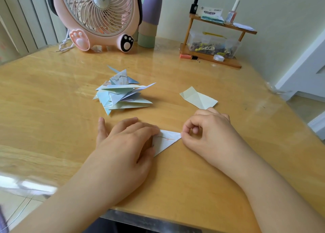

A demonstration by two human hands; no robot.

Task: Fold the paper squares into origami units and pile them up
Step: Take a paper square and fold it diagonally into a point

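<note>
Glossy wooden desk (52,92) fills the frame. Left hand (126,145) presses a folded white triangle (165,141) flat at lower centre; right hand (209,132) pinches its tip. Above sits the pile of units (121,92).

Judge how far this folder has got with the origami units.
Done: a pile of folded units sits mid-table. In hand: the left hand presses a white triangular piece flat while the right hand pinches its tip. Left: a part-creased pale sheet lies behind the right hand.
</note>
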